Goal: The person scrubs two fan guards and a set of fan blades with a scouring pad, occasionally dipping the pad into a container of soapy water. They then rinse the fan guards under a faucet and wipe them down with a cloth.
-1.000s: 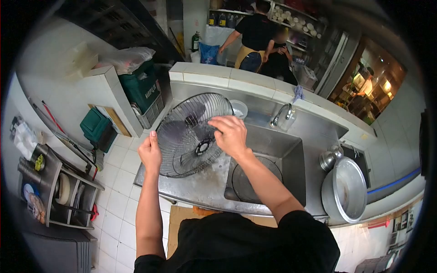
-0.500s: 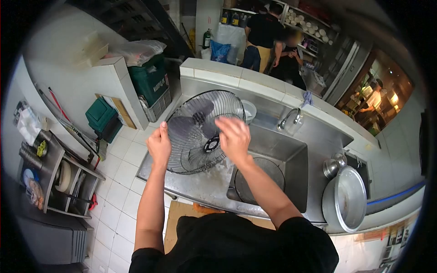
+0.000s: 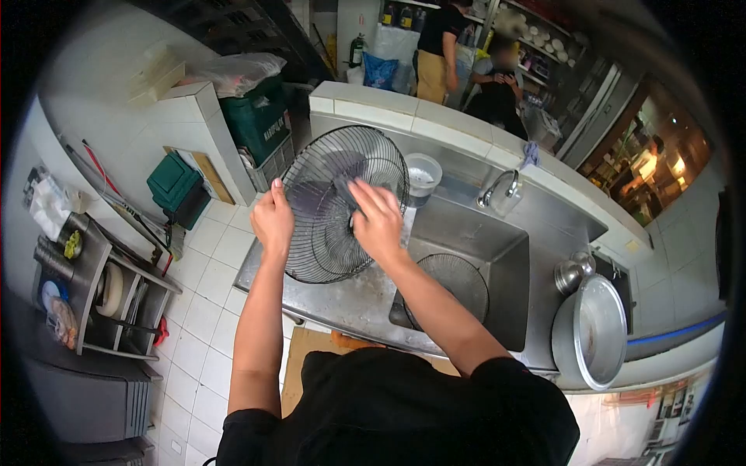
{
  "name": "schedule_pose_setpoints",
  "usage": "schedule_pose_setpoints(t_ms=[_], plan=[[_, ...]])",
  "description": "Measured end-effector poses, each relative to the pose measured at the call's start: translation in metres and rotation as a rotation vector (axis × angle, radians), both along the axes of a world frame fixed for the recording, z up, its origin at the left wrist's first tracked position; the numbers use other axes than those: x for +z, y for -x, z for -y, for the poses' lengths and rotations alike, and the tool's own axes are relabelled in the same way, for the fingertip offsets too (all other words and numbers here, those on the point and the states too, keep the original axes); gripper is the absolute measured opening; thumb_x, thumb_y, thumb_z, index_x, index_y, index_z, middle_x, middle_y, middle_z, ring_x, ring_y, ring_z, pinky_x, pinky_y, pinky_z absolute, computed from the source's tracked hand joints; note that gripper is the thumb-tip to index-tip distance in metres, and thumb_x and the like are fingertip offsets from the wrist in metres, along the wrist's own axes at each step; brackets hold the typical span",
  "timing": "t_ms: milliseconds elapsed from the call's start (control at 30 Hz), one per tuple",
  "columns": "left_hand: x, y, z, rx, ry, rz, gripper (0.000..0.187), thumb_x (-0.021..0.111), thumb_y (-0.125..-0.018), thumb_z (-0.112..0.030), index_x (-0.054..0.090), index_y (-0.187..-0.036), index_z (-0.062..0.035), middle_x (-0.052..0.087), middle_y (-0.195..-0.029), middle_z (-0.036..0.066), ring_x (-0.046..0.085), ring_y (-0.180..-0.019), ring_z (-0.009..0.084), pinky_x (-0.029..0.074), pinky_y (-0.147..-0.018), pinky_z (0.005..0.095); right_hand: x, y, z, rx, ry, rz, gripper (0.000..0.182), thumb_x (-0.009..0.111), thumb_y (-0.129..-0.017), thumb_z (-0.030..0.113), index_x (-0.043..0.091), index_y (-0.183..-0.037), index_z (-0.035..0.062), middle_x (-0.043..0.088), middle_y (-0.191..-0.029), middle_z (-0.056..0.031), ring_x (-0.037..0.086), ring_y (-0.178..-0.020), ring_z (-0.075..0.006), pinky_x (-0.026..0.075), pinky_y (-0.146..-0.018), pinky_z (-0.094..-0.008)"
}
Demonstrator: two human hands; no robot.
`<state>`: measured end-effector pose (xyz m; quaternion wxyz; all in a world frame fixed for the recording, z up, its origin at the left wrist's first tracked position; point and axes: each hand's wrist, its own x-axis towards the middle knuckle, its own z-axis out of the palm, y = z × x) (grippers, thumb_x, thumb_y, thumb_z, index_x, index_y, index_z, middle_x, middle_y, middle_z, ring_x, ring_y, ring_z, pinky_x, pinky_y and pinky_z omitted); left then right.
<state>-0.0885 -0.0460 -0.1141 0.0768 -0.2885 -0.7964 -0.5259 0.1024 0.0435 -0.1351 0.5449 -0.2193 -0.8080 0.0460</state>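
Both hands work at a round wire fan guard (image 3: 334, 206) that stands tilted on the wet steel counter (image 3: 342, 303), just left of the deep steel sink (image 3: 474, 256). Inside the sink lies a second round grille (image 3: 454, 287). Right of it rests a big aluminium pot lid (image 3: 594, 330), and a white bowl (image 3: 423, 172) sits behind by the tap (image 3: 497, 186). Left hand (image 3: 272, 220) is curled round the guard's rim; right hand (image 3: 377, 221), fingers together, presses flat against the wires near the hub.
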Motion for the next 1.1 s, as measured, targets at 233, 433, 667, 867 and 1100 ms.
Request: schedule_pose_setpoints(t_ms=[233, 433, 667, 867, 1100], plan=[[0.001, -0.003, 0.001, 0.035, 0.006, 0.069, 0.065, 0.050, -0.104, -0.053, 0.072, -0.080, 0.0022, 0.066, -0.069, 0.025, 0.065, -0.069, 0.0433, 0.048, -0.066, 0.0519, -0.059, 0.007, 0.022, -0.001, 0.122, 0.067, 0.067, 0.076, -0.069, -0.001, 0.067, -0.134, 0.0105, 0.065, -0.137, -0.0113, 0.058, -0.109, -0.0349, 0.052, -0.096, -0.0431], [0.002, -0.008, 0.001, 0.057, 0.086, 0.073, 0.062, 0.049, -0.104, -0.051, 0.073, -0.082, 0.0021, 0.067, -0.071, 0.026, 0.065, -0.071, 0.0452, 0.048, -0.068, 0.0529, -0.020, 0.037, 0.057, 0.102, 0.170, 0.026, 0.072, 0.078, -0.067, 0.000, 0.067, -0.136, 0.0132, 0.063, -0.141, -0.0095, 0.058, -0.108, -0.0323, 0.051, -0.096, -0.0405], [-0.005, -0.006, 0.005, 0.128, 0.035, 0.023, 0.063, 0.047, -0.106, -0.050, 0.069, -0.083, 0.0048, 0.063, -0.070, 0.028, 0.064, -0.068, 0.0445, 0.046, -0.066, 0.0533, -0.066, 0.021, 0.045, 0.059, 0.241, 0.058, 0.068, 0.077, -0.068, 0.001, 0.069, -0.135, 0.0121, 0.064, -0.142, -0.0072, 0.058, -0.104, -0.0290, 0.052, -0.095, -0.0361], [-0.005, -0.005, 0.008, 0.150, 0.068, 0.021, 0.062, 0.046, -0.106, -0.049, 0.071, -0.085, 0.0037, 0.065, -0.072, 0.028, 0.066, -0.073, 0.0456, 0.047, -0.069, 0.0533, -0.076, 0.009, 0.046, 0.134, 0.211, 0.086, 0.068, 0.079, -0.070, 0.003, 0.067, -0.136, 0.0132, 0.065, -0.141, -0.0088, 0.058, -0.107, -0.0309, 0.052, -0.096, -0.0371], [0.000, -0.004, 0.008, 0.158, 0.092, 0.013, 0.062, 0.048, -0.105, -0.051, 0.071, -0.083, 0.0022, 0.065, -0.071, 0.026, 0.065, -0.072, 0.0458, 0.047, -0.069, 0.0523, -0.071, 0.005, 0.070, 0.141, 0.313, 0.071, 0.067, 0.075, -0.072, -0.001, 0.067, -0.137, 0.0113, 0.065, -0.141, -0.0110, 0.060, -0.104, -0.0313, 0.052, -0.095, -0.0366]])
